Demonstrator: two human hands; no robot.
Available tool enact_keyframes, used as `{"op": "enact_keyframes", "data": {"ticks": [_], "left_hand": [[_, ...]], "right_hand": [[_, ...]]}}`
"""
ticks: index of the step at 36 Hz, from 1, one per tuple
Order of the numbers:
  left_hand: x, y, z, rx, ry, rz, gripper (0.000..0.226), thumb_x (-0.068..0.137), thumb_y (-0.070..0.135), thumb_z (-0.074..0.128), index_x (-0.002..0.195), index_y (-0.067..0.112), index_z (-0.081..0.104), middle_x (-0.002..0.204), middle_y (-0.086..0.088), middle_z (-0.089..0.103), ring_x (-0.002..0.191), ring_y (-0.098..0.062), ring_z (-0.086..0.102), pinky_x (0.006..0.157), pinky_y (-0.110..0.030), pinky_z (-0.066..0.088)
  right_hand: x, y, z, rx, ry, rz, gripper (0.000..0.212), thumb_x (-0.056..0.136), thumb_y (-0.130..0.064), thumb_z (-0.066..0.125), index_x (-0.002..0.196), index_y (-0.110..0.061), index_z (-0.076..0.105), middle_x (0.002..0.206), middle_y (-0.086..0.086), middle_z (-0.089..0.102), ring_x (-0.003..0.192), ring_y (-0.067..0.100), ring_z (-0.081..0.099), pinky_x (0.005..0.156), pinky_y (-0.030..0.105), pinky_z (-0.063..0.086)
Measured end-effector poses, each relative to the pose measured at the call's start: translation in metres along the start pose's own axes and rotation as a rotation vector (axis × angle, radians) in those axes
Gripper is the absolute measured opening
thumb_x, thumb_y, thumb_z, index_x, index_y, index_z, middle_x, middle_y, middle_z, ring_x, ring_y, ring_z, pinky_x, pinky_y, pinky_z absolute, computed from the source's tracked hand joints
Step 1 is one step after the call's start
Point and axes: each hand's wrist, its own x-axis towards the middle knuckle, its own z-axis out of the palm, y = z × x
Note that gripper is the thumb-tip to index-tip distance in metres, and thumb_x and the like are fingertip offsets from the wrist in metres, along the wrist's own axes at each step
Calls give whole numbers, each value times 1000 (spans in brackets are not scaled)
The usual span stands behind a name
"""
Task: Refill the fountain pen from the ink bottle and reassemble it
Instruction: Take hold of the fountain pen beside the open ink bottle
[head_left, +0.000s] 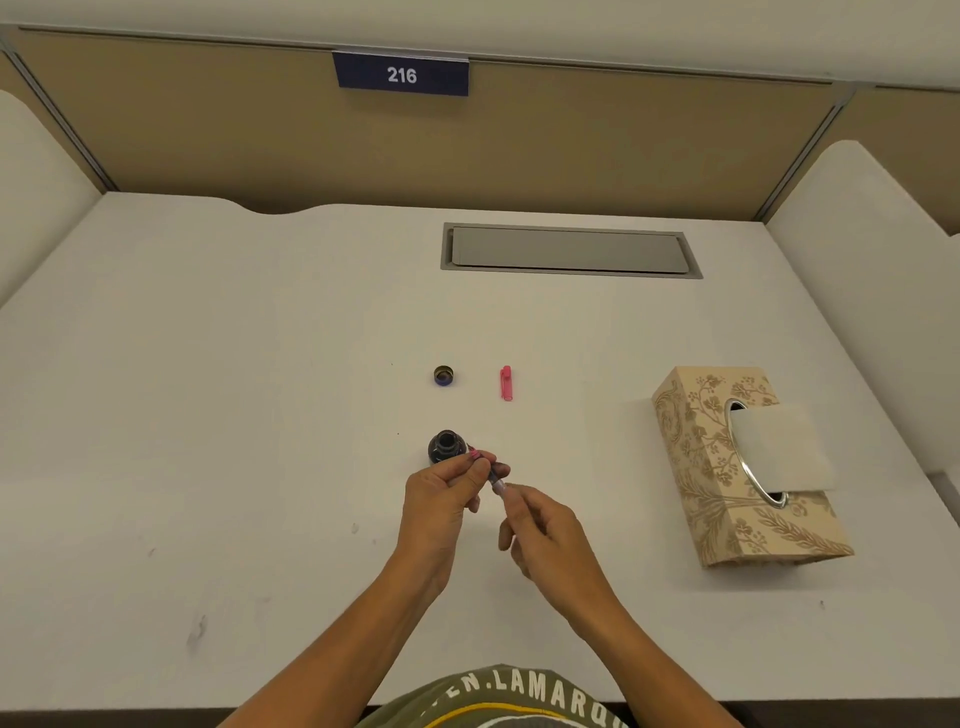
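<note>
Shirt: olive fabric with printed lettering (540, 696) fills the bottom edge, nearest the camera, and both forearms reach forward from it over the white desk (208, 415).
Left hand: the left hand (441, 499) has its fingers curled round the front section of the fountain pen (491, 470), a pink part showing at its fingertips.
Right hand: the right hand (540, 530) pinches the pen's clear rear end, which looks like the converter, between thumb and forefinger.
Pen position: it slants from the right fingertips up toward the ink bottle (447, 447); whether the nib sits in the ink I cannot tell.
Done: the bottle is open, its bottle cap (443, 375) set farther back; the pink pen cap (506, 383) lies just beside that.
Left: probably drawing ink, wiping, refitting barrel and cap, closing the bottle.
Nearby: a tissue box (727, 467) stands well apart to the right.
</note>
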Motion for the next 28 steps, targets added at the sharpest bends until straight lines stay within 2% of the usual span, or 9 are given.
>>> {"op": "enact_keyframes", "data": {"ticks": [1,4,6,12,19,24,28], "left_hand": [[0,0,-1,5,6,-1,14,93,11,62,92,11,76,88,-7,78,76,-23,52,69,-30,45],[0,-1,-1,14,16,-8,14,93,13,62,92,13,76,89,-6,78,78,-25,50,70,-31,45],[-1,0,-2,17,16,-18,14,93,13,62,93,13,76,90,-5,78,79,-26,49,71,-31,46],[-4,-1,-2,22,14,-28,14,93,13,62,93,13,76,89,-5,78,75,-24,49,68,-30,45],[-4,-1,-6,-11,24,-19,13,93,13,63,94,10,76,90,-7,78,73,-23,46,68,-32,42],[-4,-2,-7,-5,37,-13,14,93,13,62,95,11,76,89,-5,78,69,-21,44,66,-29,44],[-5,-2,-14,-24,48,-11,15,93,15,63,97,10,76,91,-5,78,69,-23,42,67,-29,44]], "right_hand": [[-1,-2,0,30,-4,38,28,95,-56,41,98,-46,67,68,-1,63,55,9,44,54,25,37],[-3,-7,-2,64,1,128,47,99,-55,32,98,-31,72,65,-5,65,52,5,44,53,19,36],[-5,-8,-3,64,-6,148,52,101,-52,31,95,-25,74,65,-4,66,51,4,43,53,16,36],[-9,-7,-5,99,-23,138,44,102,-45,40,88,-21,74,65,-1,64,56,9,45,51,17,36],[-6,-6,-8,75,-1,119,14,93,-36,64,99,-24,66,68,-5,65,57,3,51,58,19,43],[-4,-4,-5,54,-17,110,20,89,-39,68,105,-30,61,73,1,66,58,3,54,61,21,46],[-7,-5,-1,69,-57,124,29,89,-53,55,104,-33,68,73,-4,67,62,7,53,60,21,45]]}}
